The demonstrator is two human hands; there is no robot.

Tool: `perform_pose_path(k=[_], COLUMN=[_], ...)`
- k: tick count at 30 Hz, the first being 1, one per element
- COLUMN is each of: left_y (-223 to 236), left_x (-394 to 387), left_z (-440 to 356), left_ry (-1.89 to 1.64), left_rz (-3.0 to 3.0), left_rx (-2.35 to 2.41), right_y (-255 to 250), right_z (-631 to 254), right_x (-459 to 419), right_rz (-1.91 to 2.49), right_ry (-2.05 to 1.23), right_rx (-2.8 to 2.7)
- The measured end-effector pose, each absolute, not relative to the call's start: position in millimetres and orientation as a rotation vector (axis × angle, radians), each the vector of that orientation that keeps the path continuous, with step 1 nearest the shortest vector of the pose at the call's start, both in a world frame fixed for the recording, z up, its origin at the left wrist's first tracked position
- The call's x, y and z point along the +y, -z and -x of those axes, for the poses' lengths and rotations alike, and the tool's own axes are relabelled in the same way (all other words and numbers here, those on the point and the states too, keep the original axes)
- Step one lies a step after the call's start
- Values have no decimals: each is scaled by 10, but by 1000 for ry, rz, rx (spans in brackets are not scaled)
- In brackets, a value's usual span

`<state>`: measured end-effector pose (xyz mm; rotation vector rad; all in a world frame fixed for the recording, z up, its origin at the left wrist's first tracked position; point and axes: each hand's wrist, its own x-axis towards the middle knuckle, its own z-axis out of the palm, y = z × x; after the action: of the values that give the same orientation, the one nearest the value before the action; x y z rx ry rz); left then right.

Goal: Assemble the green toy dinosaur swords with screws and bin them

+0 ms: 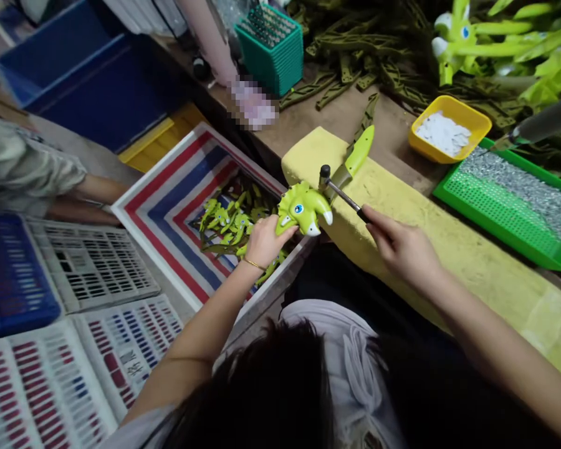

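Honestly, this hold looks about right to me. The hands are well apart: the left hand (264, 243) is clamped around a lime green dinosaur toy (303, 209), and the right hand (402, 252) grips a small hammer (341, 190) by its dark handle, steel head just beside the toy's frill. The toy sits over a corner of a striped box (168, 206) full of green parts (234, 218), next to a yellow foam pad (458, 262) along the tabletop (336, 115) edge. Gripping near the handle's end should give good control, and a firm hold on the toy looks key. A yellow tray (477, 125) of white bits and a green tray (449, 193) of metal studs sit toward the right
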<state>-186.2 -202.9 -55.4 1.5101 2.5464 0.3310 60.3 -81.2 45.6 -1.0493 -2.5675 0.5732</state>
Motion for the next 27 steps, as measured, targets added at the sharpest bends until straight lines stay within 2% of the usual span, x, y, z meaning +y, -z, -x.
perform_pose_path(k=[4,7,12,17,22,27], left_y=[558,556,617,723,689,1030], left_x=[-2056,-2060,-2072,-2171,-2593,-3151], left_z=[1825,1828,1820,1800,2352,2960], left_ry=[-338,-334,-382,-597,-846,-660], left_rz=[-1496,-1499,-1552,-1516,-758,-261], left_rx=[2541,2545,2545,2586,2883,2937], right_y=[-563,-447,-151,-343,-251,64], right_z=[-616,-624,-557,-691,-927,-947], right_x=[-893,-927,-848,-807,-758,-753], right_rz=[912,914,1092,1185,1378,1566], right_ry=[-440,-357,-592,-558,-671,-888], right_rx=[-2434,-2346,-2506,-2268,-2062,-1936])
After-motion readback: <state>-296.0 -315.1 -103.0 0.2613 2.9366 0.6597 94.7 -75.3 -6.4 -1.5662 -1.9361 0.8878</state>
